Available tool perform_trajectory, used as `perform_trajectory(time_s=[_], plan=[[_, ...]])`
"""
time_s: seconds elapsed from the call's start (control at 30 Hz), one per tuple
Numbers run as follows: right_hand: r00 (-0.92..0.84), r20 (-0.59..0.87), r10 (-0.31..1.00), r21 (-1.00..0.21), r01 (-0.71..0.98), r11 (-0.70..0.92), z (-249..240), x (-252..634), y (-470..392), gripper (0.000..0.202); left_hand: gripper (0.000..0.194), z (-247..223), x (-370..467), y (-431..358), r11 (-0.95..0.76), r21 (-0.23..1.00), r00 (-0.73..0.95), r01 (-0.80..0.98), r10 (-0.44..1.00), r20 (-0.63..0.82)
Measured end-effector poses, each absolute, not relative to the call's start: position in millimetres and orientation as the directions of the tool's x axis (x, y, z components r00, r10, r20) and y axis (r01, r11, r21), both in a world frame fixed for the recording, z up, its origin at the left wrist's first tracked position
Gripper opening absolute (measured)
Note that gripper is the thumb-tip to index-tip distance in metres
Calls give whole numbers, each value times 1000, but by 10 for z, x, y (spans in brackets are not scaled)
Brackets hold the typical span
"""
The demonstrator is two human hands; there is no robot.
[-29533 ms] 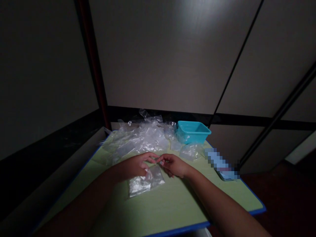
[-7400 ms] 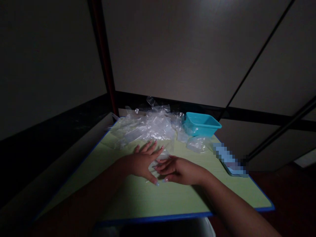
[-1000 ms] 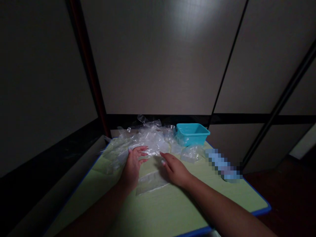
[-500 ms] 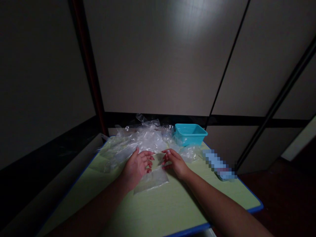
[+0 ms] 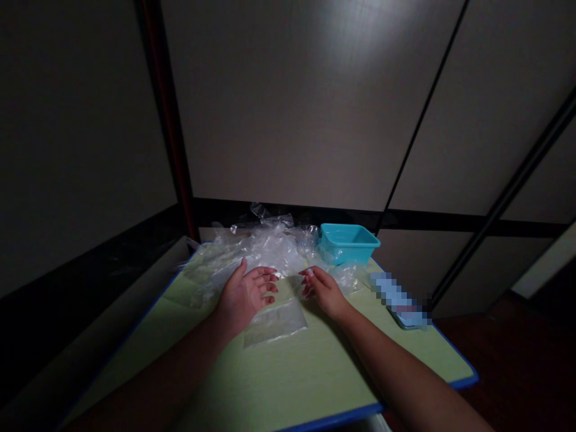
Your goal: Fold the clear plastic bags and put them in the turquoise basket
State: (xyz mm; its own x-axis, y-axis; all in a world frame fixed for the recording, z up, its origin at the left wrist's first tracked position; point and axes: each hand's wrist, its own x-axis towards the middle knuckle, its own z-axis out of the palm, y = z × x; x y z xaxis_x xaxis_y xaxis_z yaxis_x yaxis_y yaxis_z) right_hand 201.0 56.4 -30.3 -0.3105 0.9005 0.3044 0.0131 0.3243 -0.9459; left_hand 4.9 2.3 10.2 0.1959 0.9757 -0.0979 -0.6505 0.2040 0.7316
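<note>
My left hand (image 5: 247, 294) is open, its palm turned to the right and its fingers spread and slightly bent. Across a gap from it, my right hand (image 5: 327, 294) is loosely curled, with some space between the fingers and nothing visible in them. Below the two hands a flat clear plastic bag (image 5: 279, 324) lies on the green table (image 5: 279, 384). Just beyond my fingers is a crumpled heap of clear plastic bags (image 5: 274, 246).
A turquoise plastic basket (image 5: 348, 243) stands at the table's back right, with more clear plastic (image 5: 348, 277) in front of it. A pixelated light-blue flat object (image 5: 400, 303) lies near the right edge. Cabinet panels (image 5: 288, 120) rise behind the table.
My hands have drawn slightly apart, the left one moving a little leftward. The flat bag stays in nearly the same place. The view has shifted slightly.
</note>
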Motion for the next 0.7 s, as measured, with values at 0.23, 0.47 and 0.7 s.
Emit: perform_trajectory(time_s=[0.23,0.47,0.7], plan=[[-406,356,842,-881,154,447,-325,2013,537,28,58,76,45,22,243,711,308,-660,951,-39],[-477,462,747,-742,254,621,-309,2037,506,14,62,52,57,12,292,707,409,-644,912,-3],[-505,505,700,-669,284,687,-211,2050,450,15,65,59,65,-2,340,711,454,-616,891,-33]])
